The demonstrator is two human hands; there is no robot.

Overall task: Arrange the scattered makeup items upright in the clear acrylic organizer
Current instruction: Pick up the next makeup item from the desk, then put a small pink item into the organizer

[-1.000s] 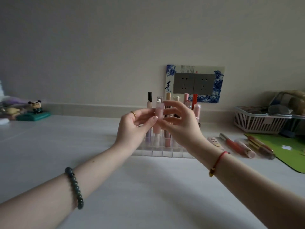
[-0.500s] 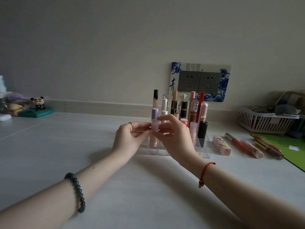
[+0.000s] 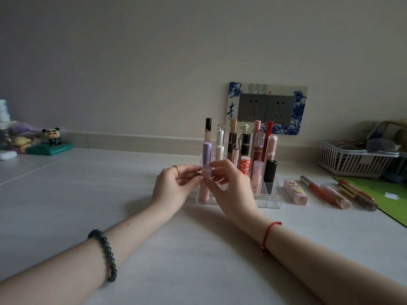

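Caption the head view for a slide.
Left hand and right hand pinch a pink tube at the front left of the clear acrylic organizer.

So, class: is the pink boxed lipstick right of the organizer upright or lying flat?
Lying flat. The pink lipstick rests lengthwise on the table, outside the clear organizer, not yet slotted in.

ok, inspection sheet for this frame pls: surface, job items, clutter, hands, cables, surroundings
Surface: pale tabletop, dimly lit.
Job's things: clear organizer holds many upright tubes; lilac-capped tube stands at its front left; boxy pink tube, orange tube, pale pink tube and gold pencils lie flat to its right.
Clutter: white basket and green mat at right; panda figure at left.
Hands: left hand and right hand both pinch the lilac-capped tube near its cap.
Cables: nothing seen.
Surroundings: plain wall; double socket behind the organizer.
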